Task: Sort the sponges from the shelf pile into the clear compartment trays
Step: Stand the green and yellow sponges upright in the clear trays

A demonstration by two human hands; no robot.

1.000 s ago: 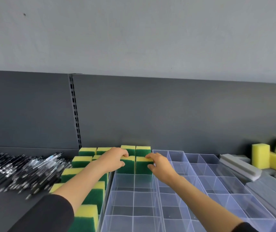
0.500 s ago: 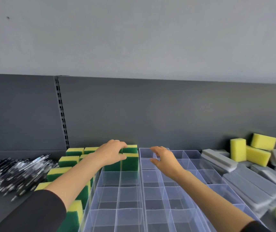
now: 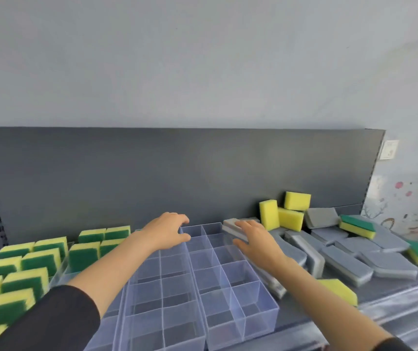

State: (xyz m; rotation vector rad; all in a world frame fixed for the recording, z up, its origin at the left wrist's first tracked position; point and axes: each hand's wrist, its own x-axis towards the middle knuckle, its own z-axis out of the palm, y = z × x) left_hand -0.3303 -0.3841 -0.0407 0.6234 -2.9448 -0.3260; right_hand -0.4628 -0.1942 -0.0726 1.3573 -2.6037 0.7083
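A: Spotted the left hand (image 3: 167, 233) over the far end of the clear compartment tray (image 3: 261, 321), fingers loosely curled, gripping nothing.

B: Noticed the right hand (image 3: 258, 243) too, fingers straight, reaching onto a grey sponge (image 3: 229, 225) beside the tray's far right corner. Couldn't tell about contact.

A: Found the sponge pile (image 3: 342, 259) on the shelf (image 3: 390, 295), right of the tray. Saw green-and-yellow sponges (image 3: 38, 259) packed upright at left.

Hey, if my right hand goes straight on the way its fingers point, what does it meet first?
Most likely the grey sponge at the far right corner of the clear tray. The fingertips of the right hand are nearly on it, maybe touching already; depth is unclear.
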